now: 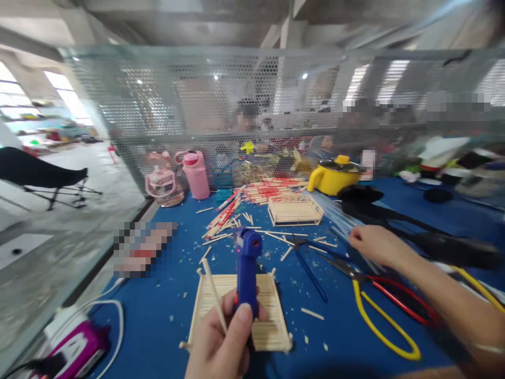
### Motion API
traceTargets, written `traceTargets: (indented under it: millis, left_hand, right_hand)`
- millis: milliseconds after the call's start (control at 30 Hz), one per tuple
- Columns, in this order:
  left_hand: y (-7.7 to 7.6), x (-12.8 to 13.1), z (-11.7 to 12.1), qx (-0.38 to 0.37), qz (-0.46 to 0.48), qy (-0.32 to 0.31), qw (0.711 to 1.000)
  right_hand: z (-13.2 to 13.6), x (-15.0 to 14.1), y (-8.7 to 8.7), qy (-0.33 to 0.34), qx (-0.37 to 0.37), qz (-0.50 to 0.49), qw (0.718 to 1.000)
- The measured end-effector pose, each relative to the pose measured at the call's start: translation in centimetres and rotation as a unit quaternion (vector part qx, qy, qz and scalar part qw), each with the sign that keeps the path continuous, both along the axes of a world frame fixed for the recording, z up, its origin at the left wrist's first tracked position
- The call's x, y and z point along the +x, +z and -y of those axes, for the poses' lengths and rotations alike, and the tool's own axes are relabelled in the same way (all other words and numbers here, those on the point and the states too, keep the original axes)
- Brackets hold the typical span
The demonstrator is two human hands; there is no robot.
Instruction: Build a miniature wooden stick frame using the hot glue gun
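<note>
My left hand [226,337] is wrapped round the handle of a blue glue gun [248,273], held upright in the middle foreground. A thin wooden stick [214,295] also sits in that hand, slanting up to the left. Directly beneath lies a flat rectangular panel of wooden sticks [272,310] with raised edges, partly covered by the hand. My right hand [371,245] reaches out to the right, fingers curled down over a bundle of clear glue sticks [335,210]. Whether it grips one is hidden.
Blue-handled pliers [310,268], yellow-handled scissors [384,326] and a red-handled tool [402,300] lie at right. Behind are a small stick tray [295,210], red-tipped sticks [272,189], a yellow pot [335,176] and pink bottles [196,176]. A purple power block [81,347] sits at left.
</note>
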State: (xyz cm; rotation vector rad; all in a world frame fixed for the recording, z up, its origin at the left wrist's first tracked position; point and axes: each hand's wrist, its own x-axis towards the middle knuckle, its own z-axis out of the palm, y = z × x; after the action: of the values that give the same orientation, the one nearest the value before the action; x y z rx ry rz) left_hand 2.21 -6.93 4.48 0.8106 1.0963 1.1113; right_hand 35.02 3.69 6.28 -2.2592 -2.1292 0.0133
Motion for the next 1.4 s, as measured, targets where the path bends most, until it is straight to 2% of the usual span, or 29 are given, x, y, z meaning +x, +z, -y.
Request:
traceTargets:
  millis: [100, 200, 300, 367, 600, 833, 1200, 1300, 1400]
  left_hand:
    - [0.1, 0.3, -0.2, 0.020, -0.001, 0.023, 1.000]
    - [0.1, 0.5, -0.1, 0.053, -0.010, 0.058, 0.997]
    - [0.2, 0.6, 0.1, 0.069, -0.031, 0.063, 0.995]
    - [0.2, 0.6, 0.2, 0.082, -0.043, 0.064, 0.994]
    - [0.1, 0.3, 0.4, 0.130, -0.059, 0.076, 0.987]
    - [-0.8, 0.4, 0.4, 0.184, -0.160, 0.126, 0.962]
    - [-2.2, 0.3, 0.5, 0.268, -0.264, 0.121, 0.919]
    - [-2.1, 0.4, 0.5, 0.259, -0.268, 0.111, 0.921]
    - [-1.7, 0.5, 0.4, 0.222, -0.217, 0.088, 0.947]
  right_hand:
    - [2.3, -3.0, 2.4, 0.075, 0.083, -0.081, 0.990]
    - [5.4, -6.9, 4.1, 0.163, 0.184, -0.156, 0.957]
    - [7.8, -10.1, 4.6, 0.282, 0.247, -0.148, 0.915]
    - [8.5, -11.3, 4.5, 0.312, 0.280, -0.137, 0.898]
    - [8.2, -11.8, 3.6, 0.292, 0.284, -0.157, 0.900]
    - [9.4, -12.0, 4.0, 0.284, 0.349, -0.088, 0.889]
    - [9.0, -12.1, 5.5, 0.292, 0.237, -0.137, 0.916]
    - [8.8, -12.3, 5.1, 0.278, 0.235, -0.142, 0.921]
    - [9.4, -11.9, 4.1, 0.244, 0.253, -0.174, 0.920]
